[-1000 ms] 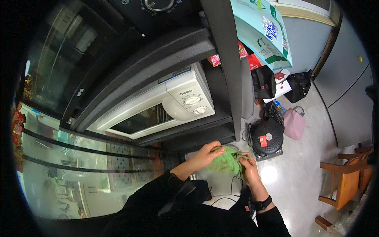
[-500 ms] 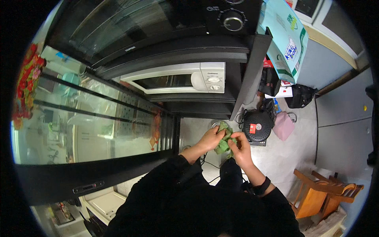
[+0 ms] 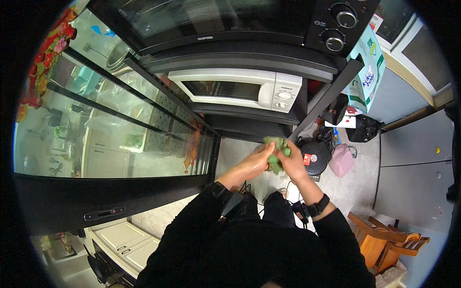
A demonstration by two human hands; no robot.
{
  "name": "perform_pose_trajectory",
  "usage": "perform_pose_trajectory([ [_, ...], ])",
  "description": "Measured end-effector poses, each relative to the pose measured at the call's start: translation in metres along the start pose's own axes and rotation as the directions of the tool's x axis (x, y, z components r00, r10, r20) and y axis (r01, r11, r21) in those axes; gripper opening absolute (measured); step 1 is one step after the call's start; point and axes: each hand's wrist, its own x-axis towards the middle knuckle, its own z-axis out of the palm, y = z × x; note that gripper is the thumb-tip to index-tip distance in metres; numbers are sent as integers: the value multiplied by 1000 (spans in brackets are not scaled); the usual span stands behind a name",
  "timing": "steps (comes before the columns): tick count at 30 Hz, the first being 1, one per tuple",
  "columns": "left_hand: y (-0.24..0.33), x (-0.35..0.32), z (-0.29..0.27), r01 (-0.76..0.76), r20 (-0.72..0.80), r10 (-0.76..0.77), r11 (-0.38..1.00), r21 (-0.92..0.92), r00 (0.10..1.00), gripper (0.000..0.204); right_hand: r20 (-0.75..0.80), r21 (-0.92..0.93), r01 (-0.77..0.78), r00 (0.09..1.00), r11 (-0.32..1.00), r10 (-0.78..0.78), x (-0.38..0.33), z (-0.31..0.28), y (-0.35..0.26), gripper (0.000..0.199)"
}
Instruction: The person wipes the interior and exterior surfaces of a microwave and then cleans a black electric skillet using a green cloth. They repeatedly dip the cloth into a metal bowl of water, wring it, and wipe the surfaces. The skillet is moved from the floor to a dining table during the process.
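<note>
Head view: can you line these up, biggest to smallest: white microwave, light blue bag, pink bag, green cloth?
1. White microwave
2. Light blue bag
3. Pink bag and green cloth: too alike to rank; the cloth is partly covered.

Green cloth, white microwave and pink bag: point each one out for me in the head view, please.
Green cloth [image 3: 279, 142]: head view, on its bunched upper part.
White microwave [image 3: 221, 90]: head view, on its dark door window.
Pink bag [image 3: 341, 161]: head view, on its side.
</note>
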Motion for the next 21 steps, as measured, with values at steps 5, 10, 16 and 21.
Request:
perform_pose_trajectory([
  [5, 45, 7, -19, -344, -134, 362, 928, 140, 922, 51, -323, -225, 379, 840, 898, -435, 62, 27, -47, 20],
  [10, 97, 26, -57, -439, -215, 417, 896, -62, 883, 54, -342, -802, 303, 476, 515, -811, 144, 33, -67, 24],
  [16, 104, 25, -128, -439, -405, 353, 888, -140, 843, 32, 49, -846, 487, 478, 218, -877, 186, 155, -67, 39],
  [21, 99, -5, -177, -504, -639, 332, 858, -101, 694, 23, 246, -758, 579, 681, 301, -690, 219, 235, -82, 42],
])
